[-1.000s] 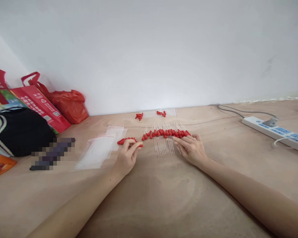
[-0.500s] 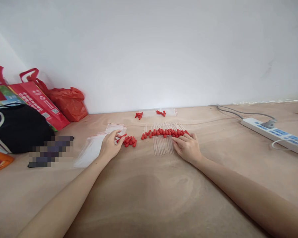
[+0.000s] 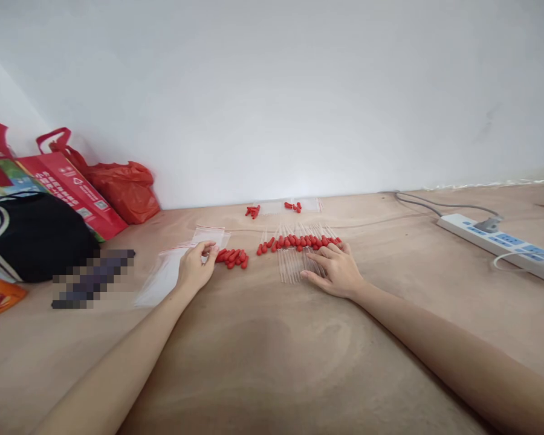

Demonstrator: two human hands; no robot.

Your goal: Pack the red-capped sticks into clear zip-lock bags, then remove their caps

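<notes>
Droppers with clear tubes and red rubber bulbs lie in a row [image 3: 299, 243] on the wooden table, tubes pointing both away from me and toward me. My right hand [image 3: 338, 269] rests over the right end of this row, fingers stretched and spread across the near tubes. To the left, a small pile of red rubber bulbs [image 3: 233, 258] lies on the wood; any tubes on them are not visible. At that pile's left edge is my left hand [image 3: 198, 263], thumb and index fingertip pinched together. Whatever may be between those fingertips is hidden.
Clear zip bags [image 3: 163, 275] lie left of my left hand. Near the wall are bagged droppers with red bulbs [image 3: 252, 211]. A power strip [image 3: 503, 241] with cables sits at right. At left stand a black bag [image 3: 36, 235], a red shopping bag [image 3: 72, 190] and a red plastic bag [image 3: 129, 190].
My left hand has drawn slightly left, its fingertips closing together at the bulb pile's edge. My right hand has shifted a little left and toward me, its fingers spreading over the tubes.
</notes>
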